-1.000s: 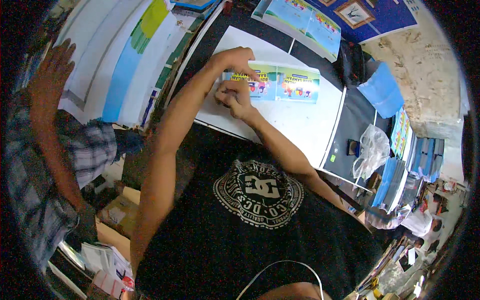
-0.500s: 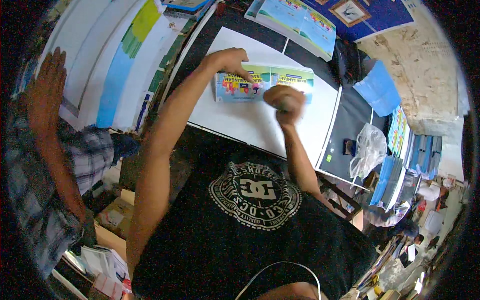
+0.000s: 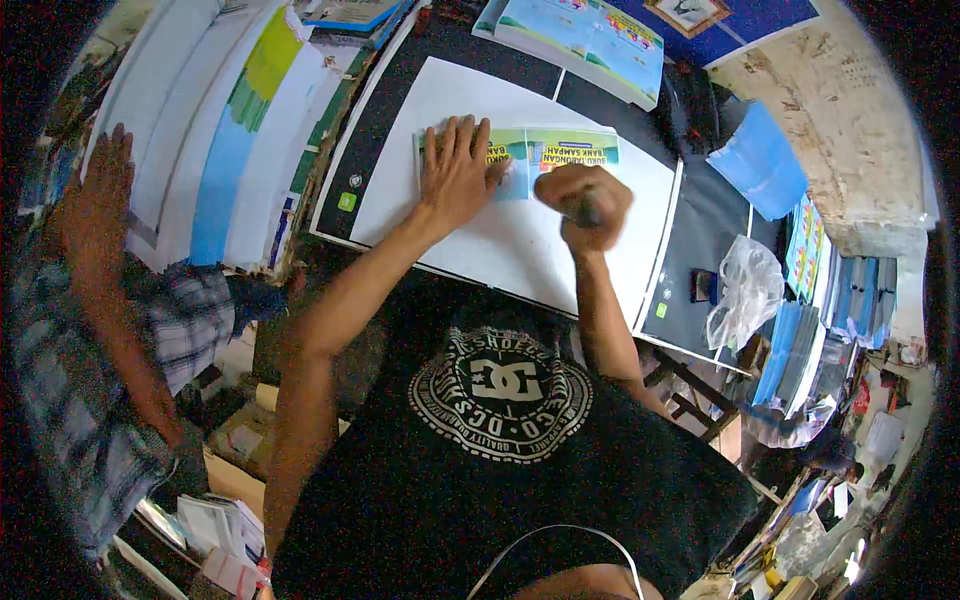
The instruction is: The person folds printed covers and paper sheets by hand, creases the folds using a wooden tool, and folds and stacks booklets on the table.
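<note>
On a white board [image 3: 500, 245] lies a green and blue printed booklet cover sheet [image 3: 572, 150], its print upside down to me. My left hand [image 3: 455, 172] rests flat over the sheet's left half, fingers apart and pointing away. Curled and slightly blurred, my right hand [image 3: 588, 205] is at the lower edge of the right half. It grips a small dark object [image 3: 587, 212], mostly hidden by the fingers, whose kind I cannot make out.
A stack of printed sheets [image 3: 590, 40] lies at the table's far side. To the right are a crumpled clear plastic bag [image 3: 745, 285], a blue sheet [image 3: 760, 160] and blue stacks [image 3: 790, 350]. A co-worker's hand [image 3: 105, 175] rests beside a large paper pile [image 3: 215, 130] at left.
My left hand has gone from a bent reach at the sheet's middle to lying flat on its left half. My right hand has shifted slightly right, still closed.
</note>
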Tool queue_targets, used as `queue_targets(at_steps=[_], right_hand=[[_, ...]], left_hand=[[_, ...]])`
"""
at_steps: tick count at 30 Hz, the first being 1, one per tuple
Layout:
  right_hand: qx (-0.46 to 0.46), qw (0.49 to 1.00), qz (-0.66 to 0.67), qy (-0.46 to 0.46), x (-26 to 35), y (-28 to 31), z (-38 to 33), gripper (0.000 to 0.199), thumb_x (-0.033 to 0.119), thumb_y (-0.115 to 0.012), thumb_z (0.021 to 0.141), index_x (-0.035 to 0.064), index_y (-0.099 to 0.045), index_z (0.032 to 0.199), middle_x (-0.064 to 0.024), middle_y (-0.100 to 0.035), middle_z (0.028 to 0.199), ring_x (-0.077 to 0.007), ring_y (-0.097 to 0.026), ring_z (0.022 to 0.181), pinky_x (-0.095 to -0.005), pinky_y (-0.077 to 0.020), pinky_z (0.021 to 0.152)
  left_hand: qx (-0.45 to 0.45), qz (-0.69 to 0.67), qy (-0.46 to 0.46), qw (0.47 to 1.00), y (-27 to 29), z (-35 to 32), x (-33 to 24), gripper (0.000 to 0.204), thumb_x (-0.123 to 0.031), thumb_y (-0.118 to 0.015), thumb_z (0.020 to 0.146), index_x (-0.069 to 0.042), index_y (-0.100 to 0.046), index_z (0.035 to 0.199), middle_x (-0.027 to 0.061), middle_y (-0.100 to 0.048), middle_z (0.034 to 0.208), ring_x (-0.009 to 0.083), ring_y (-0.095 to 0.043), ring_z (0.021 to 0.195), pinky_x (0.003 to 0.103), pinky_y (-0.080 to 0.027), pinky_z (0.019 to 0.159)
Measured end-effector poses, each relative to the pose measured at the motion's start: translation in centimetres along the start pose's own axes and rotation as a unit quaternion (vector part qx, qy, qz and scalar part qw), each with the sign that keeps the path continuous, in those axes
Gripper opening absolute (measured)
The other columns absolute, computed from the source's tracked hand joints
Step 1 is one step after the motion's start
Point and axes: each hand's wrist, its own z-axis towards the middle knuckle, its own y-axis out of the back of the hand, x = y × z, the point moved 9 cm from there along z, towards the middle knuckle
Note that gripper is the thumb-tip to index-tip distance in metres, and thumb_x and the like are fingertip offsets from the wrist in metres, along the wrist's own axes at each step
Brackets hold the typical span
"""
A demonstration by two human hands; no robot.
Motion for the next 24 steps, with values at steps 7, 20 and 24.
queue_targets(at_steps=[7,20,24], right_hand=[[-0.006,0.994,-0.105,-0.042,-6.4,3.2,-1.3,0.038,0.027,-0.052,0.090,-0.0029,-0.061,0.069,-0.0098,-0.063,0.067,-0.0188,-0.056,0.056,-0.0295,-0.0494,0.065],[-0.102,0.981,-0.120,-0.117,-6.4,10.3,-1.8,0.050,0.041,-0.053,0.089,-0.0036,-0.063,0.069,-0.0126,-0.066,0.068,-0.0176,-0.059,0.056,-0.0305,-0.0478,0.053],[-0.115,0.986,-0.125,-0.008,-4.3,11.9,-1.1,0.057,0.046,-0.049,0.091,-0.0048,-0.062,0.068,-0.0153,-0.064,0.065,-0.0204,-0.058,0.054,-0.0304,-0.0465,0.049]], left_hand=[[-0.041,0.005,-0.023,0.999,1.6,0.5,-0.5,0.064,-0.046,-0.053,0.097,-0.002,-0.044,0.142,0.0184,-0.049,0.137,0.0386,-0.044,0.128,0.061,-0.028,0.110],[-0.035,0.040,-0.020,0.998,1.8,1.1,-1.1,0.064,-0.046,-0.057,0.095,-0.003,-0.046,0.141,0.0175,-0.049,0.136,0.0370,-0.044,0.128,0.061,-0.029,0.109],[-0.003,0.033,-0.021,0.999,1.3,0.5,-1.2,0.064,-0.045,-0.058,0.094,-0.002,-0.046,0.140,0.0181,-0.050,0.133,0.0377,-0.045,0.127,0.061,-0.030,0.108]])
